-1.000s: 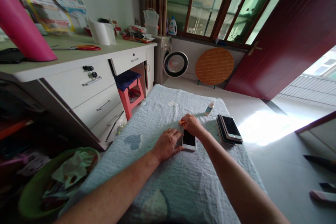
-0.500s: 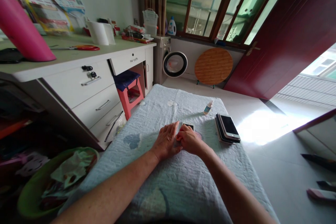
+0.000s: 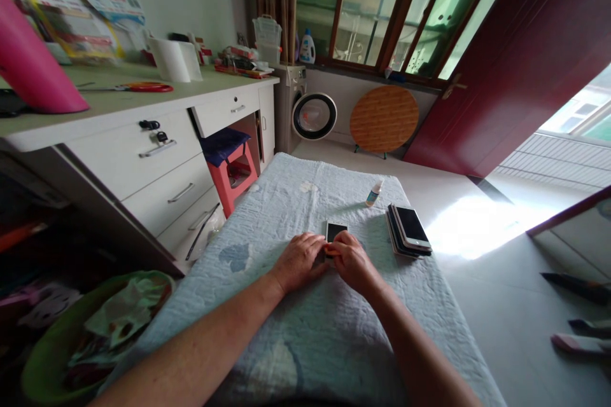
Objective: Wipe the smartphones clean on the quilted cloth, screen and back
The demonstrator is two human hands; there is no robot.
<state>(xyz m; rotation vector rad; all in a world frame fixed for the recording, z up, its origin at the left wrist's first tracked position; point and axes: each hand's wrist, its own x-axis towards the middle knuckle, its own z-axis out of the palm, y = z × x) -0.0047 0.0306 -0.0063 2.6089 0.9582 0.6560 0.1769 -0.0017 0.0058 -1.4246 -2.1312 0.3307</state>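
A white smartphone with a dark screen lies on the quilted cover, its lower part hidden by my hands. At its lower left, my left hand rests with fingers together and bent, gripping the phone's edge. My right hand is closed over the lower end of the phone. Between its fingertips shows a small orange thing, too small to name. To the right lies a stack of phones and tablets, a white-framed one on top. A small spray bottle stands beyond the phone.
The pale blue quilted cover spreads under everything. On the left stands a white desk with drawers, and a pink stool is beside it. A green basin holds bags. Behind are a washing machine and a round wooden tabletop.
My right hand has drawn down toward the phone's lower end, uncovering more of the screen. My left hand has shifted slightly lower. The whole view has moved a little.
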